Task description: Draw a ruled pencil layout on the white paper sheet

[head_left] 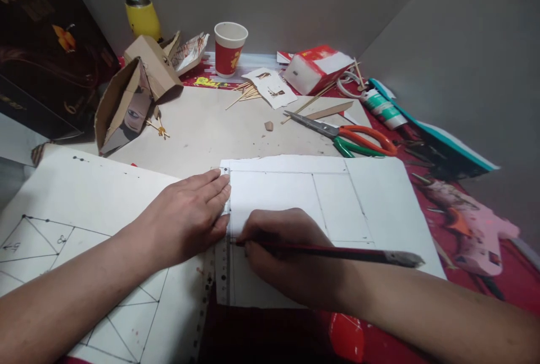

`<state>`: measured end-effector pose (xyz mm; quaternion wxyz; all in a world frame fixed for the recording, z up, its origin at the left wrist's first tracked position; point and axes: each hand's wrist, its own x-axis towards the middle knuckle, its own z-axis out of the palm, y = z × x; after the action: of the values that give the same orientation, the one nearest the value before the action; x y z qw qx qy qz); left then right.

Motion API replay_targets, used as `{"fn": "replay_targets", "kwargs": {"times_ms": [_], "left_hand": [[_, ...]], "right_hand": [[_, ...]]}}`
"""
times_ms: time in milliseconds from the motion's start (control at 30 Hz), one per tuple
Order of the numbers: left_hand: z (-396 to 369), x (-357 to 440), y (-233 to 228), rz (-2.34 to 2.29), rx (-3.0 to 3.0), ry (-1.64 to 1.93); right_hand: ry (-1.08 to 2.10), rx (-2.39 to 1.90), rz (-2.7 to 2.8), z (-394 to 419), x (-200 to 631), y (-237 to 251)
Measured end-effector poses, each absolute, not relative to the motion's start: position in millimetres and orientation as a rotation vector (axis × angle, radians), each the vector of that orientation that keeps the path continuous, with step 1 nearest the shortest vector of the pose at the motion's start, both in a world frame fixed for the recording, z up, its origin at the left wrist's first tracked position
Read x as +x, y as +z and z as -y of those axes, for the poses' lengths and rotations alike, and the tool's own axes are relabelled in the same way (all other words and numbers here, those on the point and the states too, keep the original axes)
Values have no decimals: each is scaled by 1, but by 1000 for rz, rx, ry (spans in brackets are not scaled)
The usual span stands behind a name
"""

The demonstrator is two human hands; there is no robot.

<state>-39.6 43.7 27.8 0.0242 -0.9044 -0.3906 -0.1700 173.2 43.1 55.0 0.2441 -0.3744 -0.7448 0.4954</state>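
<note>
my left hand (189, 215) flat and open on the card sheet (379, 206), right hand (287, 257) gripping a pencil (337, 252), scissors (341, 133) lying behind, paper cup (230, 49) by the wall, contents hidden

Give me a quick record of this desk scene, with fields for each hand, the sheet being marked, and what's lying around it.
left hand: flat, palm down on the left edge of the white sheet
right hand: grips a dark pencil, tip at the sheet's left margin
white sheet: ruled with pencil lines into boxes
scissors: orange and green handles, beyond the sheet
paper cup: red and white, upright near the wall
glue gun: pink, right of the sheet
</note>
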Motion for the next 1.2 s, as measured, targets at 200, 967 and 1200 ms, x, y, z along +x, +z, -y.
{"fn": "replay_targets", "kwargs": {"times_ms": [200,967,1200], "left_hand": [[-44,-49,40,1135,-2808,-503],[-26,-31,84,1159,-2944,-343],[-21,-34,93,1358,-3030,-193]], "right_hand": [[1597,-1233,1443,-60,174,59],[1729,-1217,1258,-82,169,48],[1736,-1239,1272,-87,169,44]]}}
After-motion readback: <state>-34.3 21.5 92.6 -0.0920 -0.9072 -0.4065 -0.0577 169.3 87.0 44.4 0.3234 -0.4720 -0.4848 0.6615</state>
